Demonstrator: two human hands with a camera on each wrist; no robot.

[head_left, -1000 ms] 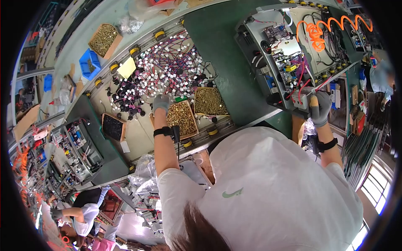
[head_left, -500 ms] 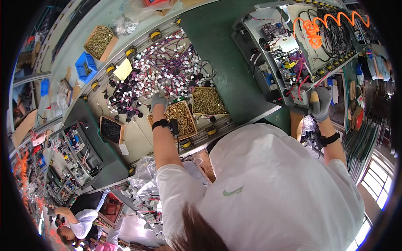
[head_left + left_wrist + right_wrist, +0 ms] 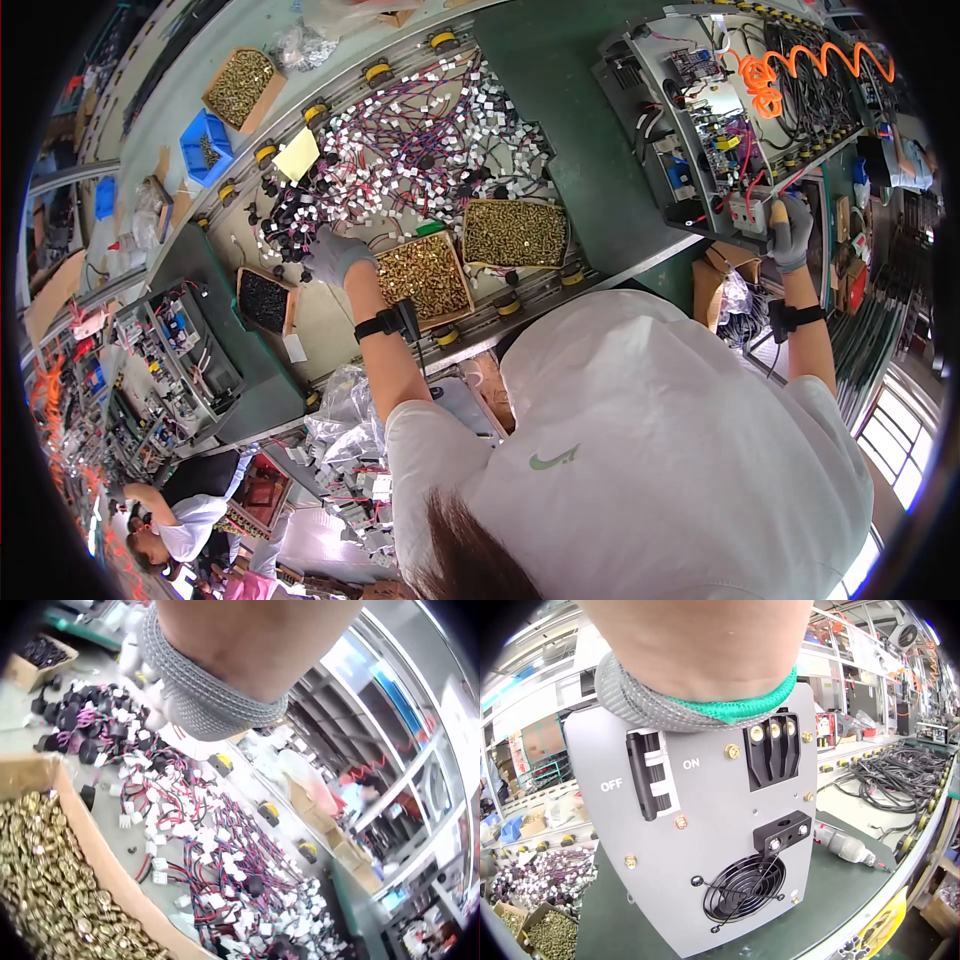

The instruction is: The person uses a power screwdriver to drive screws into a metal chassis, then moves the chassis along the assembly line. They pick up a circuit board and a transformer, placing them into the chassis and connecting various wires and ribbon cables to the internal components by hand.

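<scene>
My gloved left hand reaches palm down at the edge of the dark round parts with wires, beside the box of brass fasteners. Its fingertips are mostly hidden in the head view; in the left wrist view, the grey glove covers much of the hand, and I cannot tell whether it holds a part. My gloved right hand grips the end panel of an open electronics case. The right wrist view shows that hand over the top edge of the grey panel, its fingers hidden behind.
White-ended wire harnesses spread across the bench. A second box of fasteners and a box of black parts stand near its front. A power tool lies beside the case. Black cables lie beyond it.
My left hand has moved left from the white connectors near the brass box to the dark round parts. My right hand stays on the case's end panel, which now appears farther right.
</scene>
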